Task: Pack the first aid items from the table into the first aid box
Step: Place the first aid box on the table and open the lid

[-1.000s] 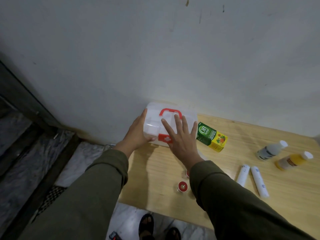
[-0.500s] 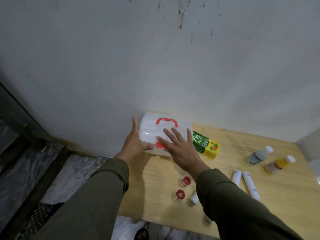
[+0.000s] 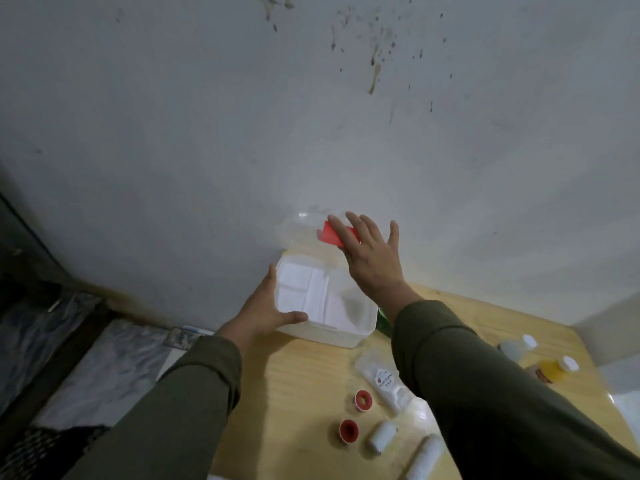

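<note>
Head cam: the first aid box sits mid-frame at the table's far edge by the wall, lid swung up. Left hand is flat and spread against the box's left side, thumb along the front rim. Right hand is open, fingers splayed, pressing the raised lid. Two red tape rolls, gauze rolls and bottles lie lower right.

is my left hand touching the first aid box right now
Touching. The head view shows the left hand pressed against the near left side of the first aid box, thumb lying along its front rim with no gap.
</note>
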Demonstrator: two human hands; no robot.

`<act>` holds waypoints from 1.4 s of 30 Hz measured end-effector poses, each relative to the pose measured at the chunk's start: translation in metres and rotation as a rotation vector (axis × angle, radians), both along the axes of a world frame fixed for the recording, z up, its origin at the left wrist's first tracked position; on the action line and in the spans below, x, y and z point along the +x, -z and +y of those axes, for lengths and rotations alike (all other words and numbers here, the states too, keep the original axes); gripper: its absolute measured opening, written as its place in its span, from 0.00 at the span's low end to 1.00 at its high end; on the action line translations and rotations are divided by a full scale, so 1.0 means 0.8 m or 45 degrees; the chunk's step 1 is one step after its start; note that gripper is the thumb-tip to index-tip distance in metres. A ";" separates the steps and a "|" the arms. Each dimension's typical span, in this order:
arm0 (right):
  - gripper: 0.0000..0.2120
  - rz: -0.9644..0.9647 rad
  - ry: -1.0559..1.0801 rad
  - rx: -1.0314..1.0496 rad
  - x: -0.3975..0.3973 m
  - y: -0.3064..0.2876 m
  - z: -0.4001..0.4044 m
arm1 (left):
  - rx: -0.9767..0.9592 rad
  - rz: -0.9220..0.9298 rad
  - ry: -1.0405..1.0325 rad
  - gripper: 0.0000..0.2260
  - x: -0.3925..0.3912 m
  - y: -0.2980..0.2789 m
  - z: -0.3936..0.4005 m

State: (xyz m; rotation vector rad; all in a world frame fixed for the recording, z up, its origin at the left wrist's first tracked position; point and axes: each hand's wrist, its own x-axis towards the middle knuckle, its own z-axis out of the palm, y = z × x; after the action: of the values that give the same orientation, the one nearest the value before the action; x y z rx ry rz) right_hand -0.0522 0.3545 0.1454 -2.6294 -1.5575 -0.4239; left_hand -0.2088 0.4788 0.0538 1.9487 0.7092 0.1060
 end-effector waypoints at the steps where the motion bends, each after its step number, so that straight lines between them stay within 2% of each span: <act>1: 0.25 0.000 0.021 0.005 0.005 -0.003 0.006 | 0.005 0.022 0.001 0.52 0.000 0.002 0.001; 15: 0.37 0.001 0.278 -0.073 0.028 0.004 0.064 | 0.034 0.100 0.019 0.57 0.001 -0.003 0.002; 19: 0.37 0.049 0.312 -0.151 0.029 0.005 0.064 | 0.044 0.106 0.022 0.57 0.002 0.002 0.001; 27: 0.37 0.192 0.346 -0.100 0.024 -0.002 0.067 | 0.053 0.157 0.051 0.58 0.004 0.003 0.004; 33: 0.41 0.307 0.365 -0.159 0.017 0.006 0.059 | 0.078 0.187 0.040 0.58 0.004 0.003 0.003; 42: 0.39 0.325 0.367 -0.139 0.008 0.005 0.039 | 0.129 0.201 -0.004 0.56 0.005 0.002 -0.003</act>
State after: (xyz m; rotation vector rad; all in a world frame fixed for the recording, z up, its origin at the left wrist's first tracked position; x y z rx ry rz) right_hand -0.0458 0.3855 0.1411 -2.8623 -1.1639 -0.0100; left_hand -0.2048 0.4768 0.0521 2.0696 0.8245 -0.0108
